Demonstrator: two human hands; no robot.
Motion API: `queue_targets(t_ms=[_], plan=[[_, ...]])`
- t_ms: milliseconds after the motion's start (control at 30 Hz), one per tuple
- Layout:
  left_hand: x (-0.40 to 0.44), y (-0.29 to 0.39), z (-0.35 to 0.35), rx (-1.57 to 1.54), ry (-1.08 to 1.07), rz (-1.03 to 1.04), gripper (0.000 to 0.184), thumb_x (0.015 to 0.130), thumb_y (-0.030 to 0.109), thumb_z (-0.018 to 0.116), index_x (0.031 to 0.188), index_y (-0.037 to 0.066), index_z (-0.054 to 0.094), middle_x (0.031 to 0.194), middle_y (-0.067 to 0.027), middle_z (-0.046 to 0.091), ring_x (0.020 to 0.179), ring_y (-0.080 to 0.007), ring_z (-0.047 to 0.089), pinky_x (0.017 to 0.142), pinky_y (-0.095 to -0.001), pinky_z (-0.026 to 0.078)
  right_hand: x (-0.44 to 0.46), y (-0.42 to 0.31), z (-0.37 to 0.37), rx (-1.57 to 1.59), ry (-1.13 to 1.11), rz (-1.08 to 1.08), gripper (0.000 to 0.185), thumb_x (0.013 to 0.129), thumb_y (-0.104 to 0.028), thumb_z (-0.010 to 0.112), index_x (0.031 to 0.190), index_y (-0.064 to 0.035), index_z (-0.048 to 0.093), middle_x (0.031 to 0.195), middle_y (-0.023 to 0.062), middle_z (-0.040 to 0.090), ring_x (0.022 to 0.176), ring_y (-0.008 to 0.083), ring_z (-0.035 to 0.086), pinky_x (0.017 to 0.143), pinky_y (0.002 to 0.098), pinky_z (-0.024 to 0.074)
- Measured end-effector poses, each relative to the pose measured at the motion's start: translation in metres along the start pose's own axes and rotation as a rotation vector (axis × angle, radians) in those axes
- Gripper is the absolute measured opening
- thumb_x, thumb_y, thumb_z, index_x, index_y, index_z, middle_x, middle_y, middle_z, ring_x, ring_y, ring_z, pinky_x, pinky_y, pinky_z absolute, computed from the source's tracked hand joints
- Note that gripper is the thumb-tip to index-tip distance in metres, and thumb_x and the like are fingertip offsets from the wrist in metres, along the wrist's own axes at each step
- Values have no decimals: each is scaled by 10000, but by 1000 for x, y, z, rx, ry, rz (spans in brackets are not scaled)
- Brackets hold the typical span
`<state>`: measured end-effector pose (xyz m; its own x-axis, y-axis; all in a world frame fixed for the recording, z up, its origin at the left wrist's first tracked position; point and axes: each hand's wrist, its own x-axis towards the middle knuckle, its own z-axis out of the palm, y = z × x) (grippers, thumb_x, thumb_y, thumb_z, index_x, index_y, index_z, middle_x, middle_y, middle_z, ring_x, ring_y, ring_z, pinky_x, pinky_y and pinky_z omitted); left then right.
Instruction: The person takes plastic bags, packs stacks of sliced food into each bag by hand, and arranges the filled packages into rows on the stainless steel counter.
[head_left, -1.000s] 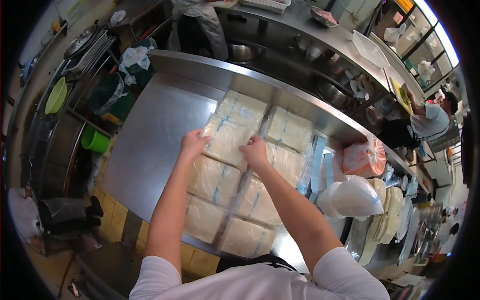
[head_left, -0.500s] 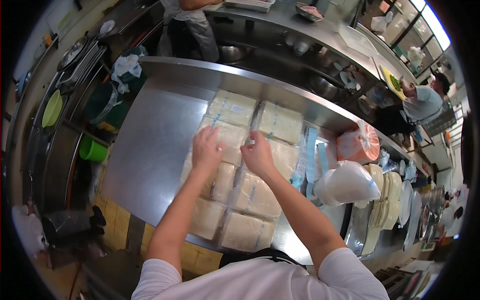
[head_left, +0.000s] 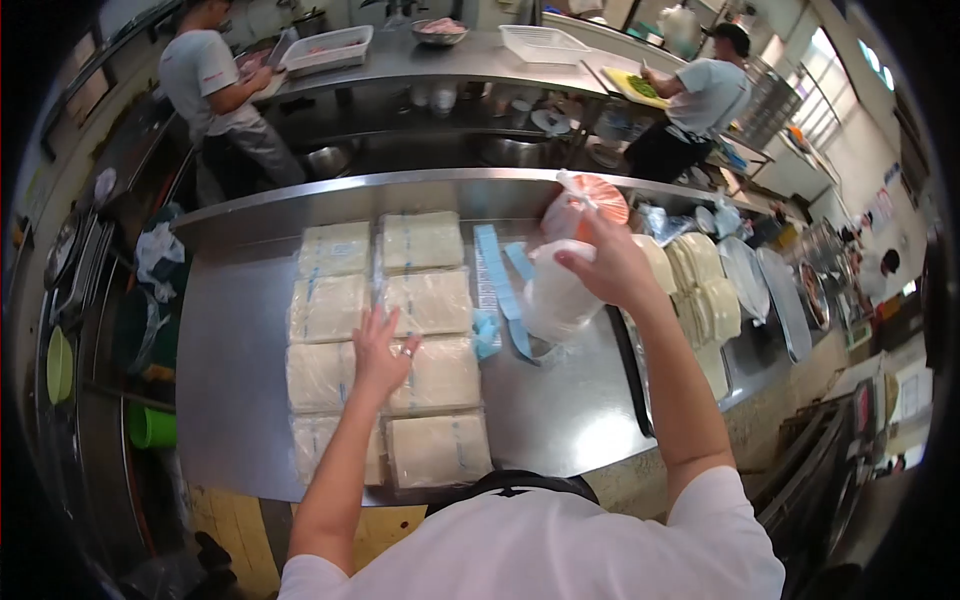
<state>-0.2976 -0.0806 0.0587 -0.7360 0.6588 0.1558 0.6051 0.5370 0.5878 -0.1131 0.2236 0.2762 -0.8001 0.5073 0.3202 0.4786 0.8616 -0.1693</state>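
Several flat, pale packs of sheets in clear plastic wrap [head_left: 430, 372] lie in two columns on the steel table [head_left: 235, 330]. My left hand [head_left: 385, 355] rests on the packs near the middle seam, fingers spread, a ring on one finger. Over to the right, my right hand [head_left: 612, 262] is at the upper end of a white plastic bag [head_left: 558, 300], thumb and fingers apart. Its fingertips overlap a knotted bag with orange contents [head_left: 605, 192] behind. Whether they press on either bag is hard to see.
Light-blue strips [head_left: 498, 275] and a crumpled blue plastic piece [head_left: 487, 333] lie beside the packs. Stacked pale sheets [head_left: 710, 290] stand at right. Beyond the table's raised back edge [head_left: 350, 192], two people work at a counter with a white tray [head_left: 328, 52].
The view has swung to the right. My right hand has left the packs and reached over to the bags. My left hand has shifted to the seam between the columns.
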Motion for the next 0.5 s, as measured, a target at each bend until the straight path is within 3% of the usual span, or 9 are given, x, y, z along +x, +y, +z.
queue_targets(t_ms=[33,100,233,333,433,500], plan=[[-12,17,8,-92,71,92,645,924,411,724,1428,38,571,1547,-271,431,1462,-459,351,1203,-573,265,0,5,0,-27,-110,33,422,898,-311,716,1215,-38,668,1283,200,660,1173,382,637,977,454,513],[-36,51,18,-230,27,129,623,919,369,738,1405,12,581,1518,-271,469,1445,-450,384,1194,-523,307,2,6,2,-73,-333,93,386,919,-356,685,1167,-62,711,1183,194,712,1110,364,676,930,457,536],[-79,103,25,-365,-19,178,569,902,273,768,1348,-39,602,1448,-263,543,1388,-423,469,1163,-473,375,3,15,1,-9,-73,-6,220,922,-259,648,976,-78,759,924,176,738,905,365,711,804,490,559],[-99,131,20,-435,-75,154,544,892,233,784,1322,-50,609,1402,-246,584,1337,-393,526,1133,-462,413,-3,12,-21,137,124,41,188,902,-192,640,985,-62,747,927,182,733,909,387,698,800,490,550],[-106,151,17,-487,-107,126,535,886,222,792,1315,-44,615,1373,-237,604,1293,-382,561,1105,-449,441,-11,17,-52,444,358,36,141,932,-136,629,968,-41,727,882,177,729,802,329,722,730,439,557],[-102,165,17,-523,-129,85,472,930,220,753,1302,-41,625,1353,-210,623,1264,-341,587,1076,-420,463,-24,18,-91,654,411,144,142,976,-128,615,945,-27,710,828,140,718,685,240,684,645,377,534]])
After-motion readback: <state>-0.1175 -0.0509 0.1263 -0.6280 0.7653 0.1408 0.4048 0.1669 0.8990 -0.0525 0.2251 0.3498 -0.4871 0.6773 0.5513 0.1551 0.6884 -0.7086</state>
